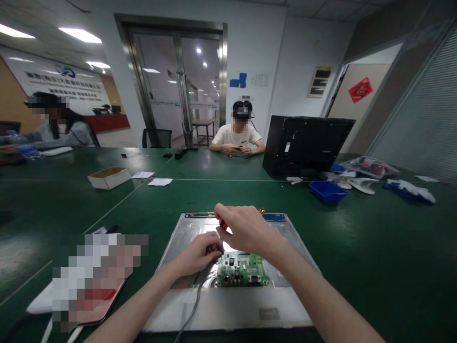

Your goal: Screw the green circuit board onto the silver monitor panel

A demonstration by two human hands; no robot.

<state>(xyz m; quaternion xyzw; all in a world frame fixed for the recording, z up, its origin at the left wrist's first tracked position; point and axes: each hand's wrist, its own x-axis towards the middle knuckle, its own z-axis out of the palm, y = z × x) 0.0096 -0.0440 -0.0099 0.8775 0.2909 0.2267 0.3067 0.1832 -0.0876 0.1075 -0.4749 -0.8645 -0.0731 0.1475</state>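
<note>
A green circuit board (244, 271) lies on the metal back of a flat display panel (235, 305) in front of me. My right hand (252, 231) is closed around the red and black handle of a screwdriver (223, 223), held upright above the board's upper left corner. At that same corner, my left hand (200, 250) has its fingers curled in a pinch near the screwdriver's tip; whatever is between them is hidden. A grey cable (194, 307) runs from the board's left side over the panel's near edge. A blue strip board (202, 216) lines the panel's far edge.
Left of the panel lies a pinkish, partly blurred item (103, 295). Farther off stand an open cardboard box (110, 178), a blue tray (328, 191) and a black monitor (309, 145). Gloves (410, 190) lie far right. Two people sit across the green table (374, 247).
</note>
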